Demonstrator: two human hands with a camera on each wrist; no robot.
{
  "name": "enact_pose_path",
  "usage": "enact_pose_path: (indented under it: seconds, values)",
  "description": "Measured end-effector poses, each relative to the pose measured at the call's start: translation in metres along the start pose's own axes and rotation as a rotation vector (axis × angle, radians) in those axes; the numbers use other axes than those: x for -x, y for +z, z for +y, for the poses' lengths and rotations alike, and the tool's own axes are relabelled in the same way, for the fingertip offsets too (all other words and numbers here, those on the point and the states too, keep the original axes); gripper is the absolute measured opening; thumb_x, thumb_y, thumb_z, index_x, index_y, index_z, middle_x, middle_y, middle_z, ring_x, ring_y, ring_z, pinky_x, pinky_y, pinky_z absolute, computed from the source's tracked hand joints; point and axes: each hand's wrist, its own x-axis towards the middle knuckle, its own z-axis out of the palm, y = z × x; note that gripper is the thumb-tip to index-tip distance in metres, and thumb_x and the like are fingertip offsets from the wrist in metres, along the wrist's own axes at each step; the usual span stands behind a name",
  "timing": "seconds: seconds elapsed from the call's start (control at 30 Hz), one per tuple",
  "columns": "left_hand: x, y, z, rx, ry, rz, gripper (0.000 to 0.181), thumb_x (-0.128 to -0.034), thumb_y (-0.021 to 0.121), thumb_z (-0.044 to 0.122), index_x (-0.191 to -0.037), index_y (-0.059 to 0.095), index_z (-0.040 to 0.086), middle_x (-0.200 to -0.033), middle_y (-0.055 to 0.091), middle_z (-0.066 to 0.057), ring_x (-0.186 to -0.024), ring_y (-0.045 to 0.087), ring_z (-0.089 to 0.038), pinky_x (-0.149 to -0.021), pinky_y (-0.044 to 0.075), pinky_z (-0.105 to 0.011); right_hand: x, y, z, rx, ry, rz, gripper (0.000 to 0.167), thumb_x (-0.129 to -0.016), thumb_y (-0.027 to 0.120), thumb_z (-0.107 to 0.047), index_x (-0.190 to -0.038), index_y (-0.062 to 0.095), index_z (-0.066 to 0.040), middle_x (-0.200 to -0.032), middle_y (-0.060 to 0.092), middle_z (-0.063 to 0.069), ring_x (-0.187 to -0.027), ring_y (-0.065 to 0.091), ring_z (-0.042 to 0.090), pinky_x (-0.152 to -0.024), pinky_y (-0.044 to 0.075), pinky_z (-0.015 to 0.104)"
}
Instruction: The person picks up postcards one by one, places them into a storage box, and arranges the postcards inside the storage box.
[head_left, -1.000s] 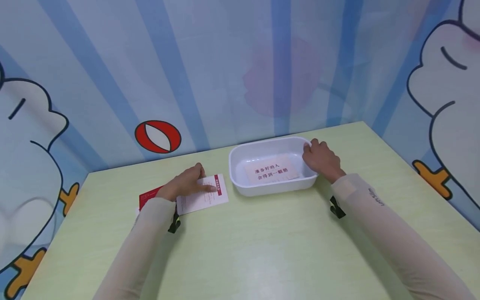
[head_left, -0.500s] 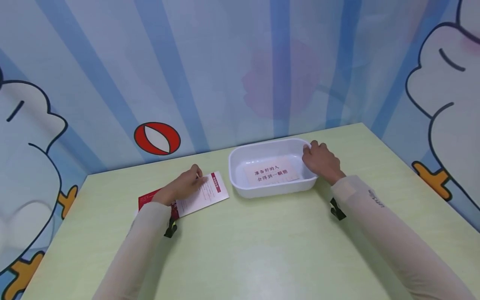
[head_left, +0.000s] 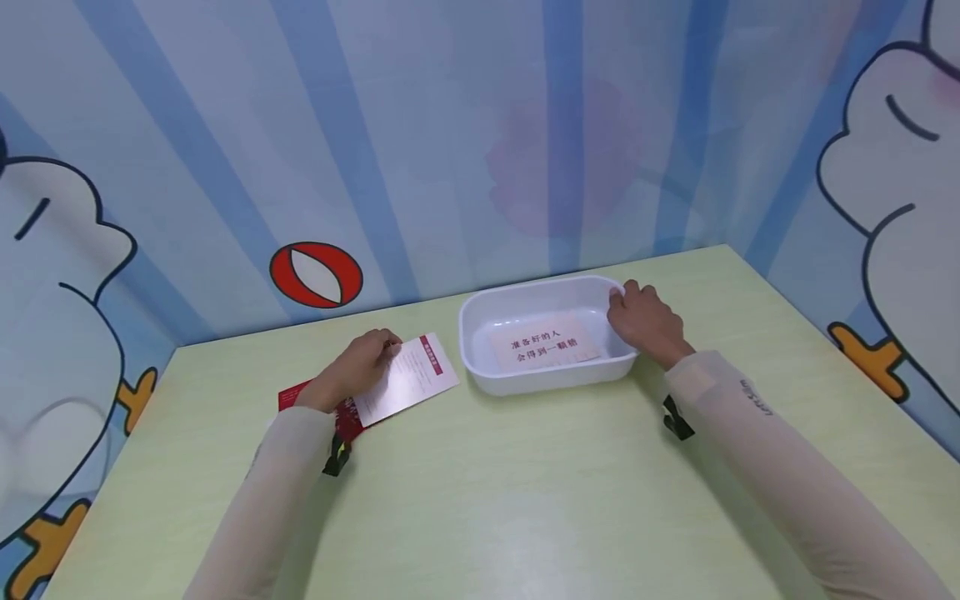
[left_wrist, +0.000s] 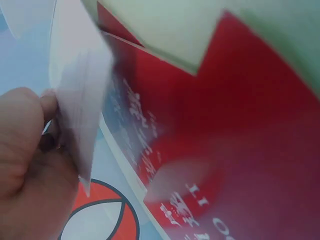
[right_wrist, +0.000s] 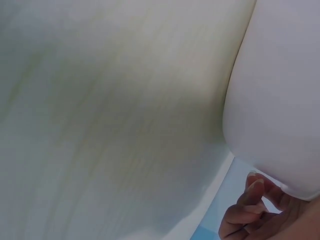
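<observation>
White and thin, a card with a red strip (head_left: 412, 379) is pinched in the left hand (head_left: 352, 369) and tilts above shiny red cards (left_wrist: 250, 115) on the smooth, pale green worktop (head_left: 525, 483). From where I stand, the right hand (head_left: 648, 323) grips a white tub (head_left: 555, 383) with round corners by its rim, and a pale card with writing (head_left: 542, 346) lies inside.

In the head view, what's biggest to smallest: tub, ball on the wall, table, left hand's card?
1. Table
2. Tub
3. Card and ball: too alike to rank; the card is partly covered.
</observation>
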Motion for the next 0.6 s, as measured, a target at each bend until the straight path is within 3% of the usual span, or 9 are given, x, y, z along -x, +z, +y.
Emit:
enact_pose_path:
  seconds: [0.23,0.6]
  values:
    - [0.0017,-0.0029,0.0005,-0.043,0.009,0.06,0.027,-0.1038,0.048,0.015,-0.13,0.051,0.007,-0.129,0.059,-0.019,-0.11,0.056,-0.031,-0.101,0.051,-0.048,0.003,-0.0015,-0.0012,-0.001,0.003,0.004,0.063,-0.106,0.013,-0.038,-0.148,0.027,0.007,-0.138,0.039,0.033,-0.122,0.048,0.048,-0.099,0.04,0.065]
    - [0.0054,-0.0092,0.0005,-0.095,-0.041,0.062,0.033,-0.1067,0.041,0.025,-0.139,0.043,0.025,-0.134,0.057,-0.014,-0.116,0.054,-0.031,-0.1,0.047,-0.058,0.0022,-0.0001,-0.0004,0.01,-0.009,0.006,0.063,-0.106,0.013,-0.038,-0.148,0.027,0.007,-0.138,0.039,0.033,-0.121,0.048,0.049,-0.098,0.041,0.066]
